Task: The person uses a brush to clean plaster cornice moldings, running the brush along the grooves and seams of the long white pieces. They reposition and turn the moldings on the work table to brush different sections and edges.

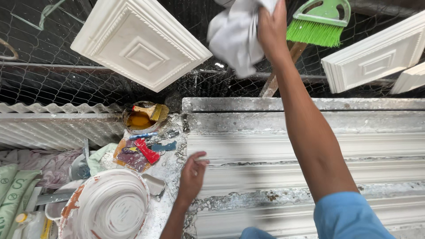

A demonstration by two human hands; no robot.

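Three white square panels (141, 42) at 12 and 2 o'clock; one green broom (319, 22), one cloth (234, 33), one brush (152, 111), two hands (192, 175).

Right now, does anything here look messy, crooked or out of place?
Yes. The square plaster panel hangs tilted on the wire mesh. White splatter crusts the long mould and the basin. A brush lies across a tin of amber liquid.

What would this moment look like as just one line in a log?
right hand: gripping white cloth, raised | left hand: empty, over grey moulding slab | nearby: plaster-smeared bowl, brush
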